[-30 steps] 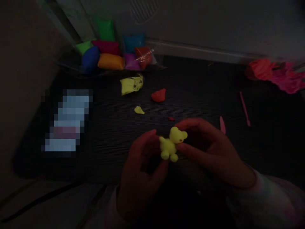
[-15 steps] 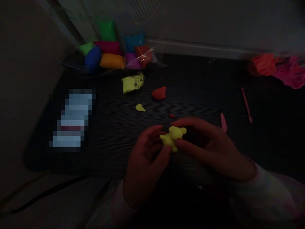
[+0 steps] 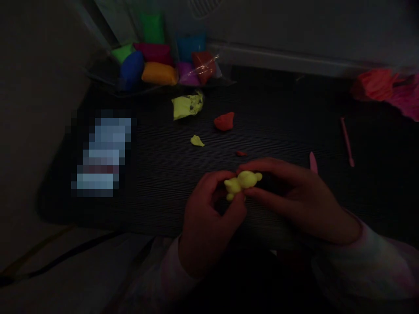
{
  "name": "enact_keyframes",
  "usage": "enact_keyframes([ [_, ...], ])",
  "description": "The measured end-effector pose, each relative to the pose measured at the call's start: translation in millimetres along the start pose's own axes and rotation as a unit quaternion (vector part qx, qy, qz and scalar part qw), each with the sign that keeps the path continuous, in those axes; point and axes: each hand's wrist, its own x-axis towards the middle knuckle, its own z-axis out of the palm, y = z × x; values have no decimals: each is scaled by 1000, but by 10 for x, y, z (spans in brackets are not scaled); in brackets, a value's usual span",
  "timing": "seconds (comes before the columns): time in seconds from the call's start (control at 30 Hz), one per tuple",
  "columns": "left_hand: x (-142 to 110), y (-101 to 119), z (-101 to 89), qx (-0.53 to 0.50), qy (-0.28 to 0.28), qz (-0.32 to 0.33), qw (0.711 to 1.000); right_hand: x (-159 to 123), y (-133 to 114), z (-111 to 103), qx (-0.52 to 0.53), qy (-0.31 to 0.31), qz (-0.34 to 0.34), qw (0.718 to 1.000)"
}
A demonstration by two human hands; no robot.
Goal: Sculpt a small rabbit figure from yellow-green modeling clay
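A small yellow clay bear (image 3: 247, 179) is held between my two hands above the near part of the dark table. My left hand (image 3: 209, 218) pinches its body from the left, thumb in front. With thumb and fingertips, my right hand (image 3: 294, 196) grips it around the head from the right. Part of the bear's body is hidden behind my left thumb. Just beyond my hands lies a tiny red clay bit (image 3: 241, 153). Farther off are a red clay lump (image 3: 224, 121), a yellow clay scrap (image 3: 197, 141) and an opened yellow clay packet (image 3: 185, 107).
A clear bag of several coloured clay packs (image 3: 159, 73) stands at the back left. A blurred-out lit screen (image 3: 104, 152) lies at left. Toward the right are two pink modelling tools, a blade (image 3: 313, 162) and a thin stick (image 3: 347, 141), and crumpled pink-orange material (image 3: 378, 85).
The bear has been tipped and turned, so its face and feet no longer show as before. My left fingers and thumb have closed in around its body. The view has shifted slightly.
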Motion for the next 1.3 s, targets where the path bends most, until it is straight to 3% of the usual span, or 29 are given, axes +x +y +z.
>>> enact_keyframes([
  [0.63, 7, 25, -16, -7, -27, 0, 1000, -1, -12, 25, 122, 26, 112, 986],
  [0.8, 5, 36, -26, 13, -31, -15, 999, 3, -30, 20, 169, 74, 117, 976],
  [1.1, -3, -5, -20, -7, -29, -3, 1000, -9, 1, 27, 23, 17, 58, 998],
  [1.3, -12, -3, -14, -1, -26, 6, 1000, 22, -25, 22, -17, -3, 41, 999],
])
